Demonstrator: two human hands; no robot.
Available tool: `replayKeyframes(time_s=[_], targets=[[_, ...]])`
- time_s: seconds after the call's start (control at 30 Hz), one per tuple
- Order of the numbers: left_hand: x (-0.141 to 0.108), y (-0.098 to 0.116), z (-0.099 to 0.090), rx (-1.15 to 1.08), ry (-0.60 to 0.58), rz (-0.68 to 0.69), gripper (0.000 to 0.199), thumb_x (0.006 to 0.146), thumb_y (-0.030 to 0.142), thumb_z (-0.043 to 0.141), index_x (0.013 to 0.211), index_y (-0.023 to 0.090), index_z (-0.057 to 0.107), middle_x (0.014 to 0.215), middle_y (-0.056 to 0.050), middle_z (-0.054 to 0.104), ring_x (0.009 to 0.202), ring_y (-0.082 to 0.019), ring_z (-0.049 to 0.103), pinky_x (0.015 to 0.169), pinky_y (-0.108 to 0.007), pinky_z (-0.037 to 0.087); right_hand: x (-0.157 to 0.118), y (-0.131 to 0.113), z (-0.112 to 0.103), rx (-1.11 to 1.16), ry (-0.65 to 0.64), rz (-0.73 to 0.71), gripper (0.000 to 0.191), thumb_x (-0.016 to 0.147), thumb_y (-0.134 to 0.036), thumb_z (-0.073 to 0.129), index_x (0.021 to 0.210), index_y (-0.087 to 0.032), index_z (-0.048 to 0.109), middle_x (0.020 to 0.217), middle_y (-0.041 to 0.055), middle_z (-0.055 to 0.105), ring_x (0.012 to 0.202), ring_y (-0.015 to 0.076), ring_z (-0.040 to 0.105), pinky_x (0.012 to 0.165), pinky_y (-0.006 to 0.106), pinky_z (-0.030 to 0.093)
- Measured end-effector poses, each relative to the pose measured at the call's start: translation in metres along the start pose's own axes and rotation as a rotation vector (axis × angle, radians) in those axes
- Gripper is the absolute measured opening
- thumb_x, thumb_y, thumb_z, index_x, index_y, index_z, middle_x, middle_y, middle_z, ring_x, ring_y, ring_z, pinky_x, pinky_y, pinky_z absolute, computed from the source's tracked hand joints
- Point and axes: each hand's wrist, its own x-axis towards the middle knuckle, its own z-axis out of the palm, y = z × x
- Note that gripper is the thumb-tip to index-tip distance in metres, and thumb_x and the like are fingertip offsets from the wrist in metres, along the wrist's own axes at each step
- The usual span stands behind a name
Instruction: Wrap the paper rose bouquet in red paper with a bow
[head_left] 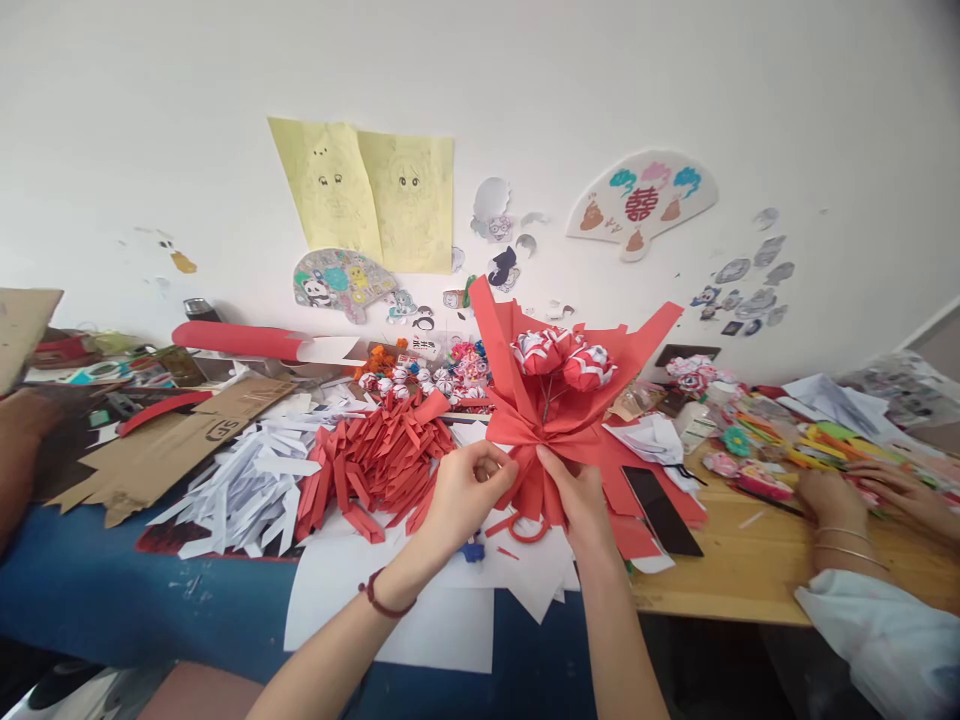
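In front of me stands a paper flower bouquet (pixel 532 430), its red wrapping paper pinched into pleats at the waist and flared above and below. Red-and-white paper flowers (pixel 589 367) on thin stems rise from it. My right hand (pixel 576 492) grips the waist from the right, thumb across the front folds. At the left of the waist, my left hand (pixel 474 490) is closed, thumb and fingertips together against the wrapper; anything between them is too small to make out. Red-handled scissors (pixel 529 528) lie partly hidden below the bouquet.
Left of my hands are piles of red paper strips (pixel 390 450) and white paper strips (pixel 255 480), beside flattened cardboard (pixel 180 440). A black phone (pixel 661 510) lies at the right. Other people's hands (pixel 836 505) are at the right; another arm (pixel 22 450) shows far left.
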Motion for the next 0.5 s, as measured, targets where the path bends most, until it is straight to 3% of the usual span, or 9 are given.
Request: replayKeyframes(time_s=[0.2,0.3,0.4,0.5], targets=[[-0.003,-0.004,-0.002,0.065,-0.008,0.020,0.027,0.084,0.044,0.062,0.079,0.018,0.064,0.056,0.004,0.055,0.051,-0.011,0.047,0.052,-0.022,0.033,0.003,0.006,0.001,-0.007,0.040,0.006,0.055,0.064,-0.040,0.086,0.113,-0.022,0.068,0.110,0.0073,0.075,0.106,0.0284,0.070,0.092,0.041,0.058],[-0.005,-0.009,0.002,0.123,0.051,0.047,0.028,0.085,0.047,0.062,0.086,0.019,0.063,0.062,0.004,0.054,0.054,-0.011,0.047,0.054,-0.024,0.034,0.002,0.007,0.001,0.001,0.046,0.022,0.055,0.064,-0.040,0.087,0.112,-0.022,0.068,0.111,0.0072,0.075,0.106,0.0283,0.070,0.093,0.041,0.058],[-0.005,-0.015,0.009,0.151,0.164,0.054,0.033,0.083,0.050,0.064,0.088,0.018,0.060,0.072,0.001,0.055,0.063,-0.013,0.049,0.058,-0.025,0.037,-0.001,0.007,0.004,-0.020,0.051,0.009,0.053,0.065,-0.040,0.086,0.111,-0.021,0.069,0.114,0.0076,0.074,0.107,0.0280,0.070,0.093,0.040,0.058],[-0.004,-0.019,0.015,0.069,0.154,0.053,0.038,0.084,0.049,0.063,0.103,0.017,0.061,0.093,-0.006,0.063,0.076,-0.017,0.056,0.062,-0.027,0.042,-0.005,0.007,0.006,-0.066,0.052,-0.012,0.053,0.066,-0.040,0.085,0.112,-0.020,0.070,0.110,0.0081,0.075,0.104,0.0286,0.071,0.091,0.040,0.059]])
